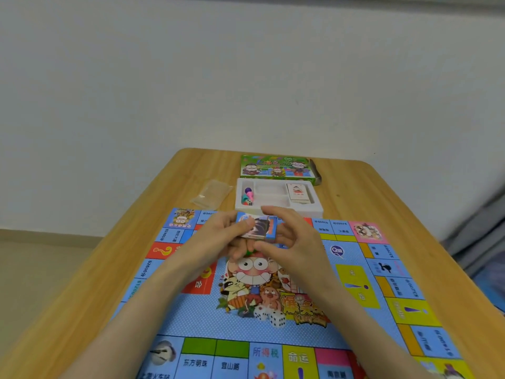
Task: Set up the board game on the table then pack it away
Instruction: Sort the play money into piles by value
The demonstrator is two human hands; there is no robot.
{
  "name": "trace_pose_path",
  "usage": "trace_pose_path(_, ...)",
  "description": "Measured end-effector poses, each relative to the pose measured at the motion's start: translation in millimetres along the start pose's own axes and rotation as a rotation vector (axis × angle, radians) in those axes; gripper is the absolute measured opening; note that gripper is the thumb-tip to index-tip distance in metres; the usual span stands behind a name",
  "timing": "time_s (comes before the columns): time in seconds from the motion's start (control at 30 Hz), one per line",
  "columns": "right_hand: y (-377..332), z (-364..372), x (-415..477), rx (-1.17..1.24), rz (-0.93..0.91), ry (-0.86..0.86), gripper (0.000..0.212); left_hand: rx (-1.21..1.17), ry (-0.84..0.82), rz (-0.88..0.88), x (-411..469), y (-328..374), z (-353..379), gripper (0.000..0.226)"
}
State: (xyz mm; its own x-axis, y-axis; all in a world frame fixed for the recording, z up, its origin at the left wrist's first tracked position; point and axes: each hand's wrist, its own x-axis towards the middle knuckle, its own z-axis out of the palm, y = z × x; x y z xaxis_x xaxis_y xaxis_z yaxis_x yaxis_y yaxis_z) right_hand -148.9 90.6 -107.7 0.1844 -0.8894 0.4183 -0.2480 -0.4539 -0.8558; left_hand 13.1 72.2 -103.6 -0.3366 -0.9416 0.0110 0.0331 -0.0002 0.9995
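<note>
Both hands on the card stack (259, 228), held above the board's (191, 318) far edge: left hand (218, 237) grips its left side, right hand (292, 236) pinches the right end. Board covers most of the table (369, 192), with bare wood strips on both sides. Tray (318, 208) sits just past the far edge, box lid (276, 168) behind it, plastic bag (211, 196) to its left.

Light: bright, even, diffuse; I read colours easily.
Shadows: faint, soft-edged on the surface (352, 187).
Blur: I see the fingers (270, 210) smeared, fine print soft.
Edges: wide-angle stretch, corners bowed.
</note>
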Motion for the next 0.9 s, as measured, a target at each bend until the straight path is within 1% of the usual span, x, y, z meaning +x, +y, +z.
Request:
trace_pose_path(0.1,-0.4,0.1,-0.6,0.006,-0.001,0.012,0.04,-0.001,0.0,0.002,-0.1,-0.4,-0.6,0.018)
trace_pose_path(0.33,-2.8,-3.5,1.2,0.184,0.146,0.052,0.033,-0.018,0.032,0.001,0.7,1.0,-2.9,0.02)
trace_pose_path(0.63,-1.6,-3.6,-1.1,0.298,0.275,0.116,0.033,-0.003,0.061,-0.001,0.6,-0.5,-4.7,0.021)
trace_pose_path(0.73,-1.4,-3.5,-1.6,0.331,0.284,0.139,0.031,-0.006,0.07,-0.002,0.5,0.4,-4.1,0.022)
trace_pose_path(0.9,-1.7,-1.0,-3.0,0.316,0.245,0.205,0.027,0.01,0.082,-0.019,0.2,1.0,-1.3,0.025)
